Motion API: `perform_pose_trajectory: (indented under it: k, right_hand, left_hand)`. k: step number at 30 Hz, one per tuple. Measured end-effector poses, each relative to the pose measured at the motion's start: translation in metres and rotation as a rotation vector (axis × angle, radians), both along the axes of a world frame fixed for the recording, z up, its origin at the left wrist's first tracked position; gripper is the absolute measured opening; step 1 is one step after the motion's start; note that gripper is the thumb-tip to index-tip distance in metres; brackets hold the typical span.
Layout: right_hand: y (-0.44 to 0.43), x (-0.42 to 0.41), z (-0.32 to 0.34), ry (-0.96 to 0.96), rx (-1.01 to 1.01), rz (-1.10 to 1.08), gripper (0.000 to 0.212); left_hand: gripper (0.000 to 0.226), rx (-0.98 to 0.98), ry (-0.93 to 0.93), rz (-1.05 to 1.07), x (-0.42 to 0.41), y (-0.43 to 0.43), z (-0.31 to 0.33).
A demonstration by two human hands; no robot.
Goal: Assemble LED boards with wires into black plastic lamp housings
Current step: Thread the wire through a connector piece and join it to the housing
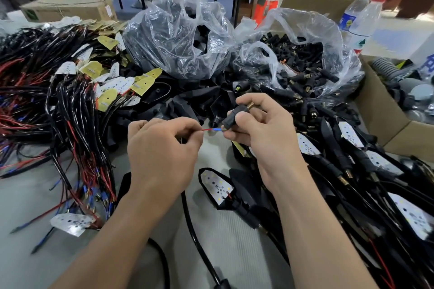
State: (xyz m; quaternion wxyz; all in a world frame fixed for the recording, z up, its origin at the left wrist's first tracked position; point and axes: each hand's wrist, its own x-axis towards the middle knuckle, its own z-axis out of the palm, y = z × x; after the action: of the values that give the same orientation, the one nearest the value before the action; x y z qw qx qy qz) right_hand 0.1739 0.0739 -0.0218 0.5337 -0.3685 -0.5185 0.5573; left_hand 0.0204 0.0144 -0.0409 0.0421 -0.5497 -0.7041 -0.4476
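My left hand [162, 148] pinches a thin red wire with a blue terminal [212, 130], held level in mid-frame. The wire's tip points at the lower end of a black rubber stem with a brass threaded end [237, 114], which my right hand [263, 129] grips. Below my hands lies a black lamp housing with a white LED board [217, 185] seated in it, its black cable [195, 230] trailing toward me. A loose white LED board [71, 223] rests at lower left.
A heap of wired LED boards [70, 101] fills the left. Two clear bags at the back hold black housings [178, 37] and black stems [300, 58]. Assembled lamps [366, 171] pile up at right, beside a cardboard box [385, 110] and two water bottles [361, 19].
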Motion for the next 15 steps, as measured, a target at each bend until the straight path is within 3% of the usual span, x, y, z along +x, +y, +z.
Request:
perform_pose_trajectory:
  k: [10,15]
  right_hand:
    - [-0.0051,0.0037,0.0008,0.086,-0.019,-0.033,0.023]
    - [-0.0063,0.0018,0.0002,0.105,-0.032,-0.096,0.015]
  left_hand:
    - [0.003,0.076,-0.059,-0.058,0.0049,-0.0031,0.0025]
    - [0.013,0.098,-0.053,-0.157,0.0095,-0.0072,0.0043]
